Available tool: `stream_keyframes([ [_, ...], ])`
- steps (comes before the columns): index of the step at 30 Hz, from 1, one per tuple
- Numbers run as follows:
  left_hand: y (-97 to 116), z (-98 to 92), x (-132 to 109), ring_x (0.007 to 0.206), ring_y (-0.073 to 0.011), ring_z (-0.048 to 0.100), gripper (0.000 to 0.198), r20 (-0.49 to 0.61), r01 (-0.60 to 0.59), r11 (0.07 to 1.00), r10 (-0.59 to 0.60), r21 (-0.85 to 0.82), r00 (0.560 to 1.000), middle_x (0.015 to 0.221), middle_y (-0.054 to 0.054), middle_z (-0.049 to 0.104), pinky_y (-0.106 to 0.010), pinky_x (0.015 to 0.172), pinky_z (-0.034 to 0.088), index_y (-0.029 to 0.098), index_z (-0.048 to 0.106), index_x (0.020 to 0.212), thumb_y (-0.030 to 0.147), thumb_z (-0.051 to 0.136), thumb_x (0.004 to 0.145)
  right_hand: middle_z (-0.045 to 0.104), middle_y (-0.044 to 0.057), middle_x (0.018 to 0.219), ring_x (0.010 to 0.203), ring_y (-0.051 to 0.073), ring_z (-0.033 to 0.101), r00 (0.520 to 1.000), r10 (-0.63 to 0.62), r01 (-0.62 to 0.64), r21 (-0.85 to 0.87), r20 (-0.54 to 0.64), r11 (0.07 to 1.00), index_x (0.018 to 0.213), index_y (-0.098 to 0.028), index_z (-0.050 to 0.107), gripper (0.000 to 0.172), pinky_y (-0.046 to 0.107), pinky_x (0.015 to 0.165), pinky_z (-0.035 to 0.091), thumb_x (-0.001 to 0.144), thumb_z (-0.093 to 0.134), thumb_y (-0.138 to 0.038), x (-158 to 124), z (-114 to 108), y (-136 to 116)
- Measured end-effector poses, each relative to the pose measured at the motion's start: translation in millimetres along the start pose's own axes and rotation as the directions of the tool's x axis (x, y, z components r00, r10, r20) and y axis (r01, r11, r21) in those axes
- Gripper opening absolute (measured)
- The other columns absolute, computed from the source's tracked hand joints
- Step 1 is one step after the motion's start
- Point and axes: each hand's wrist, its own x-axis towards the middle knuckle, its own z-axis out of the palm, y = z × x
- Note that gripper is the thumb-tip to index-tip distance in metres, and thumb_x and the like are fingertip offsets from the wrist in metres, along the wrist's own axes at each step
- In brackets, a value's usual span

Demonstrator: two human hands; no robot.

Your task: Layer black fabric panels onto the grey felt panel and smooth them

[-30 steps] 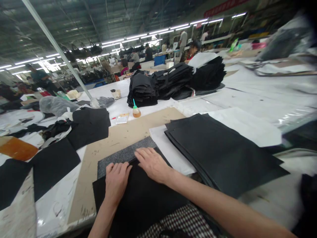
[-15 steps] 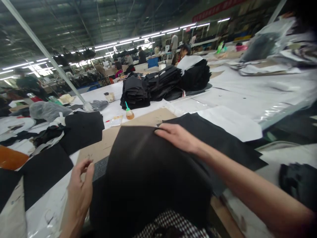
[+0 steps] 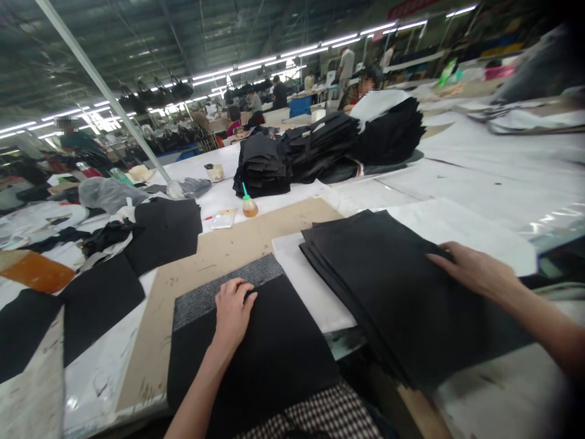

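Observation:
My left hand lies on a black fabric panel with a grey textured strip along its far edge. Its fingers are slightly bent and close nothing between them. Over to the right, my right hand grips the far edge of a black sheet, thumb on top; the other fingers are partly hidden. That sheet lies over a stack of similar black pieces, whose layered left edges show, and its right part is blurred.
Beneath the panel is a tan board. Beyond it stand a small glue bottle and bundled black pieces. An orange block and loose black pieces are at left. A slanted pole rises behind; people work farther back.
My right hand has carried the black sheet rightward off the strip-edged panel and onto the stack. My left hand has moved right and come down on the panel. The view has shifted slightly.

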Motion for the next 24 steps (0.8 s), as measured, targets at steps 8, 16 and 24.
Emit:
stream_keyframes([
  [8,1,4.4,2,0.113,-0.0261,0.050,0.005,0.024,-0.017,1.000,0.017,0.000,1.000,0.116,-0.005,0.059,-0.045,0.093,0.041,0.025,0.065,0.092,0.027,0.060,0.093,0.060,0.016,0.122,0.108,0.037,0.058,0.987,-0.158,0.159,-0.026,0.045,0.987,0.127,-0.022,0.060,0.039,0.057,0.094,0.048,0.099,0.041,-0.041,40,44,-172],
  [16,0,-8.0,-9,0.109,-0.0220,0.054,0.008,0.030,-0.350,0.937,0.350,-0.017,0.936,0.113,-0.006,0.061,-0.044,0.098,0.037,0.021,0.055,0.091,0.017,0.051,0.096,0.055,0.009,0.136,0.127,0.024,0.046,0.724,-0.652,0.538,0.406,0.226,0.739,0.138,-0.022,0.051,0.042,0.044,0.107,0.039,0.097,0.055,-0.028,56,125,-314],
  [24,-2,-16.8,-14,0.094,-0.0174,0.058,0.017,0.137,-0.505,0.863,0.499,0.009,0.856,0.104,-0.004,0.066,-0.043,0.099,0.037,0.020,0.056,0.096,0.012,0.042,0.099,0.061,0.012,0.114,0.109,0.032,0.049,0.774,-0.524,0.500,0.165,0.356,0.850,0.105,-0.017,0.067,0.043,0.051,0.098,0.036,0.079,0.077,-0.050,69,141,-318],
])
